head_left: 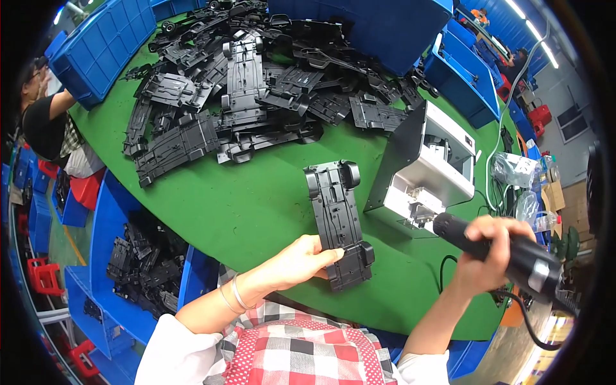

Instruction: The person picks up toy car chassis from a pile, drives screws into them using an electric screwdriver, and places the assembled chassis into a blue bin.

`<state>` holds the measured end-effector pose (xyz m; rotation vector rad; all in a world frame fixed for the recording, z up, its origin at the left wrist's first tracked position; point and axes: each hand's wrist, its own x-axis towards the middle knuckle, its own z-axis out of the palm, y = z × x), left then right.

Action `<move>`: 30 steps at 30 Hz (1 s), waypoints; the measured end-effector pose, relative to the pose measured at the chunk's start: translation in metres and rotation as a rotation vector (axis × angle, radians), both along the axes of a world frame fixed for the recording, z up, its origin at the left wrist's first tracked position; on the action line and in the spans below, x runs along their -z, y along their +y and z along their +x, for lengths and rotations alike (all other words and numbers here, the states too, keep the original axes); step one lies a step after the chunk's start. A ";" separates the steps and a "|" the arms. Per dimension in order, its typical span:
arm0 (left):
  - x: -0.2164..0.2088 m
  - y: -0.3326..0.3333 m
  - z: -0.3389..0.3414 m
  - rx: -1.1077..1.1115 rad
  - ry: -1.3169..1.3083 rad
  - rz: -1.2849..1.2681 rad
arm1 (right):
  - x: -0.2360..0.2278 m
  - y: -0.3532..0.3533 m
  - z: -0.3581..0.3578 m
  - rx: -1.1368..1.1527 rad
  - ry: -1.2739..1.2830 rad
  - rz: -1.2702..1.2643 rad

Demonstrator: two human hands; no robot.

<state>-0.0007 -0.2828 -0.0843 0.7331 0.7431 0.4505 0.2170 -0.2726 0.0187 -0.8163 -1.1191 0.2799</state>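
Observation:
My left hand [307, 259] pinches the near end of a black plastic toy car chassis [338, 218] over the green tabletop, thumb on top and fingers beneath. Screw posts and ribs show on the chassis's upturned face. At the right, my right hand [491, 253] is wrapped round a black electric screwdriver [471, 240] with a cable at its rear. The screwdriver's tip points left, at the metal outlet of a silver and black screw feeder [427, 173]; whether the tip touches the outlet I cannot make out.
Many black chassis parts [244, 83] are heaped at the far side of the green table [231, 208]. Blue crates [106, 51] stand around the heap. A blue bin of black parts [186, 282] sits below the table's left edge. Another person [54, 122] is at the far left.

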 end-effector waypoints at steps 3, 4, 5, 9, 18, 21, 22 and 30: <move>0.005 -0.001 0.006 -0.071 -0.077 0.001 | 0.001 0.010 -0.007 -0.031 -0.008 -0.094; 0.007 -0.001 0.009 -0.073 -0.078 0.000 | -0.001 0.007 -0.006 -0.100 0.077 -0.140; 0.011 -0.002 0.011 -0.089 -0.101 -0.008 | 0.000 0.002 -0.006 -0.173 0.165 -0.185; 0.010 0.000 0.011 -0.092 -0.097 0.014 | 0.012 -0.020 -0.024 -0.505 0.323 -0.159; 0.001 -0.003 0.014 -0.146 -0.010 0.039 | 0.028 -0.033 -0.047 -0.622 0.245 -0.249; 0.002 -0.006 0.018 -0.173 -0.034 0.011 | 0.029 -0.037 -0.047 -0.606 0.160 -0.201; 0.002 -0.007 0.018 -0.173 -0.033 0.010 | 0.029 -0.038 -0.047 -0.611 0.124 -0.204; 0.003 -0.030 0.018 -0.128 0.387 0.424 | 0.014 -0.036 -0.025 -0.714 0.169 -0.320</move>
